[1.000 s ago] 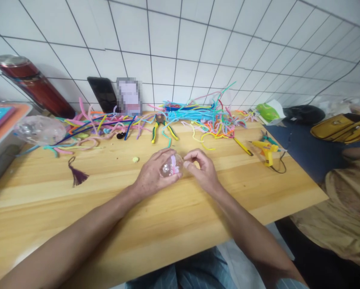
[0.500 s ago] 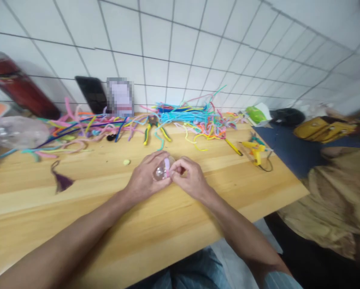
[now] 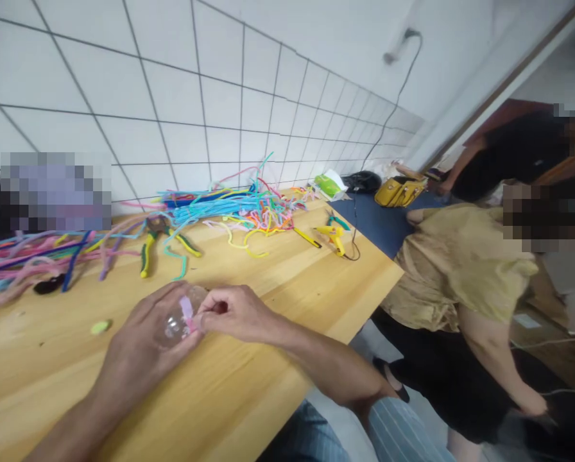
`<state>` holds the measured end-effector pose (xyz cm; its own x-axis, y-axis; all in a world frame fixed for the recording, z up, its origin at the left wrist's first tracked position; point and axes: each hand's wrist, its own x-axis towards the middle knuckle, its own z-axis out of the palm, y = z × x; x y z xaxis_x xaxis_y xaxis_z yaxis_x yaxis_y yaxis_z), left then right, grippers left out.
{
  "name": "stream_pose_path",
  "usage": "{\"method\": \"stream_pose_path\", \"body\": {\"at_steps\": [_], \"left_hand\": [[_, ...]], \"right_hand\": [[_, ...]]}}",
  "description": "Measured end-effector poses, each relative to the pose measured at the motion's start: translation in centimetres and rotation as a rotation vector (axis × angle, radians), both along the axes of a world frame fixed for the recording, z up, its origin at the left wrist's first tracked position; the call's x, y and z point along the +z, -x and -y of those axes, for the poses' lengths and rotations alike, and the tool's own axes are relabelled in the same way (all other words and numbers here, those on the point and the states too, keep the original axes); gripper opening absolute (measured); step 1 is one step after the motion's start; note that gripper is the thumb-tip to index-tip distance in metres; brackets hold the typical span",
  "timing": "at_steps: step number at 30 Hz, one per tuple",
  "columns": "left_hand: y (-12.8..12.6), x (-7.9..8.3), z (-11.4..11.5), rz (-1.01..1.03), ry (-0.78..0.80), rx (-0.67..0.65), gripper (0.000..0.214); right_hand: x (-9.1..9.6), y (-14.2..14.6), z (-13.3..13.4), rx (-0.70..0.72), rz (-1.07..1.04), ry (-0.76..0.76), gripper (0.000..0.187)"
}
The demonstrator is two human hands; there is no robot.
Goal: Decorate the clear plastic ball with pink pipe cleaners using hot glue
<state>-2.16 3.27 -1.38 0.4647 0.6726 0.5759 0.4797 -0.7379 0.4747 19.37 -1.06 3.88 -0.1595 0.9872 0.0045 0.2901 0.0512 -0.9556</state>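
Note:
My left hand (image 3: 140,350) is wrapped round a small clear plastic ball (image 3: 174,321) just above the wooden table (image 3: 249,385). A pink pipe cleaner piece (image 3: 188,312) lies against the ball. My right hand (image 3: 237,314) is closed in a pinch on that pink piece, touching the ball from the right. Both hands are near the table's front edge.
A heap of coloured pipe cleaners (image 3: 230,208) runs along the tiled wall. Yellow-handled pliers (image 3: 147,250) and a yellow glue gun (image 3: 335,236) lie on the table. A small green lump (image 3: 99,327) sits to the left. A person in a mustard top (image 3: 455,269) bends at the right.
The view has swung to the right, so the table's left part has left the picture and people at the right appear. My hands stay together on the ball and pink piece.

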Motion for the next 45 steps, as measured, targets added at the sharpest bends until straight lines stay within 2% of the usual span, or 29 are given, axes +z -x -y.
{"method": "stream_pose_path", "body": {"at_steps": [3, 11, 19, 29, 34, 37, 40, 45], "left_hand": [[-0.2, 0.7, 0.6, -0.063, -0.067, 0.013, 0.057], [-0.9, 1.5, 0.8, -0.098, -0.04, 0.044, 0.06], [-1.1, 1.8, 1.0, -0.102, 0.048, 0.067, 0.061], [-1.3, 1.9, 1.3, -0.077, 0.024, -0.003, 0.061], [-1.4, 2.0, 1.3, -0.101, 0.001, -0.004, 0.06], [-1.4, 2.1, 1.3, -0.108, 0.005, 0.011, 0.059], [-1.4, 2.2, 1.2, -0.089, 0.014, 0.023, 0.057], [-1.3, 2.3, 1.0, -0.002, 0.055, 0.008, 0.057]], "right_hand": [[0.0, -0.2, 0.2, 0.043, -0.054, 0.045, 0.017], [-0.3, -0.6, -0.4, 0.092, -0.112, 0.135, 0.017], [-0.1, -0.5, -0.3, 0.044, -0.084, 0.114, 0.014], [0.5, -0.8, -0.4, 0.088, -0.121, 0.12, 0.007], [0.6, -1.0, -0.3, 0.101, -0.044, 0.147, 0.01], [0.5, -1.0, -0.1, 0.067, 0.021, 0.098, 0.011], [0.3, -0.8, 0.0, 0.019, 0.086, -0.028, 0.012], [-0.6, -0.5, -0.4, -0.061, -0.019, -0.101, 0.02]]}}
